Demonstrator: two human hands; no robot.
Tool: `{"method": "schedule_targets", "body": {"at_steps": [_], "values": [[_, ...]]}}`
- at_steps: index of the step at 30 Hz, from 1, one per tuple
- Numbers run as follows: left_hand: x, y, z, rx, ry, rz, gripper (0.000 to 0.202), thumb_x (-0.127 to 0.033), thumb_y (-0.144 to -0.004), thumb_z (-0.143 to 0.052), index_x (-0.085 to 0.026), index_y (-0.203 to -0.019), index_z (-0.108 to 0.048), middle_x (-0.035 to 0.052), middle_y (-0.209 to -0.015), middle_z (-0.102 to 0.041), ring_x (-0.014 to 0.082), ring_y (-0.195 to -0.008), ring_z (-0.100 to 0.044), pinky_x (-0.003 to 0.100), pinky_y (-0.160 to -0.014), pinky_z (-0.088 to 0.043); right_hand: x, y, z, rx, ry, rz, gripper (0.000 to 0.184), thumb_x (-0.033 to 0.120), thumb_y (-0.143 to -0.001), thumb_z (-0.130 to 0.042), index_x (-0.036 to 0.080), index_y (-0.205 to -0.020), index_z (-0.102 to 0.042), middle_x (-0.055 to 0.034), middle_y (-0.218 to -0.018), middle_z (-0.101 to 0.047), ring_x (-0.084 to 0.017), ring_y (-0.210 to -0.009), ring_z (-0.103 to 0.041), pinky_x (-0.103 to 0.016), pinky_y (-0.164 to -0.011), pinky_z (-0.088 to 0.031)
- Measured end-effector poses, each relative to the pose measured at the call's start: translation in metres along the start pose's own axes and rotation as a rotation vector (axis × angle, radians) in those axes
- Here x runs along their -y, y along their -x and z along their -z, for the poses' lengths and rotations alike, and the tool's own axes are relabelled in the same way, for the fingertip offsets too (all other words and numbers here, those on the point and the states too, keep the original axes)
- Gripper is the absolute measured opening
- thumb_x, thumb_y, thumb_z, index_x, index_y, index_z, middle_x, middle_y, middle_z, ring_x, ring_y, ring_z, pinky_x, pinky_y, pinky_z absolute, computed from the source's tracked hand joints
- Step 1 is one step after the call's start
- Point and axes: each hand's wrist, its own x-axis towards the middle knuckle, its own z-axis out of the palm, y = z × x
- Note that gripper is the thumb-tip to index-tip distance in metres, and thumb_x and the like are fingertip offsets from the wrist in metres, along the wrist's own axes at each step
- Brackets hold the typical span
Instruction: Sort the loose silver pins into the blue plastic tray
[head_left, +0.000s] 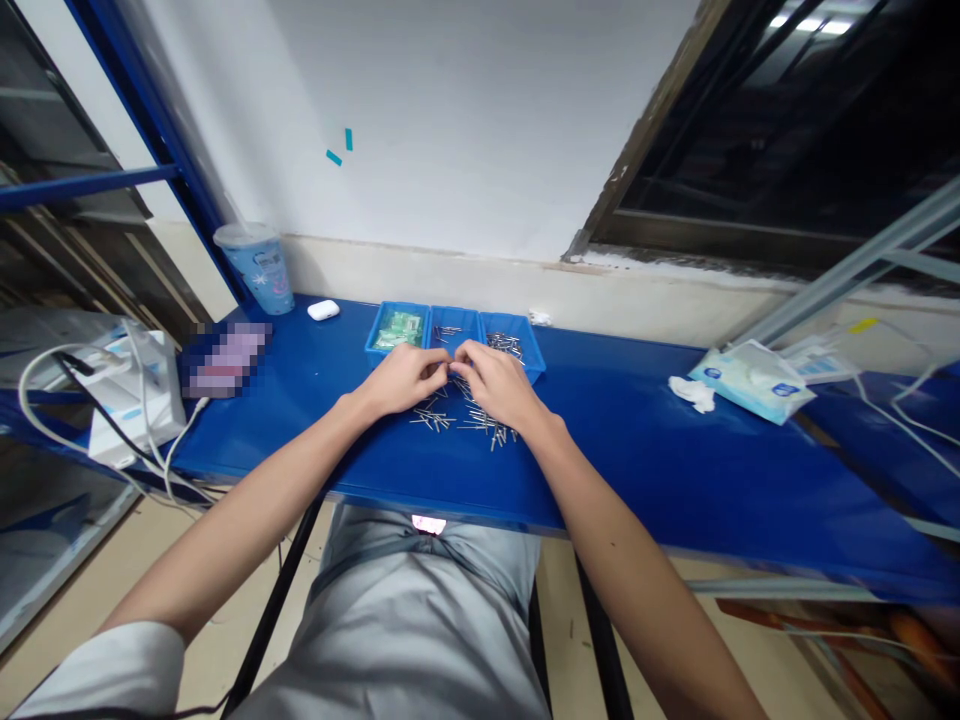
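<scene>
My left hand (409, 379) and my right hand (495, 380) meet fingertip to fingertip over the blue table. Both are closed in a pinch, and whatever sits between the fingers is too small to make out. Beneath and in front of them lie loose thin metal pins (491, 420), several of them scattered in a pile. Just behind the hands stand three blue bins (459, 318) side by side. Green packets (400, 330) fill the left bin, a few thin pins (448, 330) lie in the middle one, and many short metal pieces (506, 345) are in the right one.
A blue patterned cup (259, 270) and a white earbud case (323, 310) stand at the back left. Power strips with cables (139, 400) lie at the left end. On the right are a tissue pack (754, 380) and a crumpled tissue (691, 393). A wall bounds the back.
</scene>
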Motion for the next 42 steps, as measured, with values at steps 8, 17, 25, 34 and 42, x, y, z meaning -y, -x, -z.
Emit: {"method": "schedule_targets", "body": {"at_steps": [8,17,25,34,42], "values": [[0.0006,0.0006,-0.0005,-0.006,0.013,-0.015,0.029,-0.031,-0.1,-0.045,-0.017,-0.08,-0.062,-0.0035,-0.06,-0.051,0.0118,-0.054,-0.044,0.029,-0.061,-0.031,0.0007,0.001,0.0007,-0.005,-0.031,-0.023,0.018,0.039,-0.106,-0.05,0.025,-0.101,-0.06,-0.0037,-0.094,-0.071,-0.022,-0.082,-0.064,-0.033,-0.073,-0.041],[0.0025,0.0003,-0.0012,-0.014,0.004,0.0,0.027,-0.029,-0.099,-0.045,-0.017,-0.084,-0.063,-0.0033,-0.061,-0.053,0.0119,-0.055,-0.044,0.028,-0.062,-0.031,0.0004,0.0006,0.0008,0.004,-0.02,0.013,0.011,0.032,-0.105,-0.048,0.024,-0.108,-0.056,-0.0069,-0.103,-0.072,-0.024,-0.089,-0.066,-0.034,-0.076,-0.043],[-0.0005,0.0001,-0.0017,-0.02,0.017,0.019,0.029,-0.032,-0.1,-0.046,-0.016,-0.084,-0.064,-0.0031,-0.06,-0.055,0.0117,-0.054,-0.044,0.028,-0.062,-0.031,-0.0004,0.0006,-0.0008,-0.037,0.013,0.01,0.023,0.035,-0.108,-0.043,0.023,-0.094,-0.058,-0.0049,-0.092,-0.068,-0.022,-0.082,-0.061,-0.032,-0.072,-0.039],[-0.0005,-0.0005,-0.0029,-0.027,0.019,0.036,0.028,-0.032,-0.099,-0.046,-0.016,-0.086,-0.065,-0.002,-0.063,-0.058,0.0123,-0.057,-0.049,0.028,-0.062,-0.033,-0.001,0.0002,-0.0024,-0.097,0.04,-0.013,0.027,0.036,-0.108,-0.045,0.023,-0.091,-0.061,-0.0047,-0.09,-0.069,-0.021,-0.081,-0.061,-0.032,-0.071,-0.037],[0.0,-0.0007,-0.0024,-0.031,-0.007,0.066,0.028,-0.031,-0.097,-0.047,-0.016,-0.09,-0.069,-0.0013,-0.062,-0.059,0.0129,-0.056,-0.05,0.028,-0.062,-0.033,-0.0014,0.0001,-0.0014,-0.11,-0.002,0.012,0.018,0.03,-0.106,-0.047,0.023,-0.098,-0.061,-0.0059,-0.097,-0.07,-0.023,-0.087,-0.063,-0.034,-0.076,-0.042]]}}
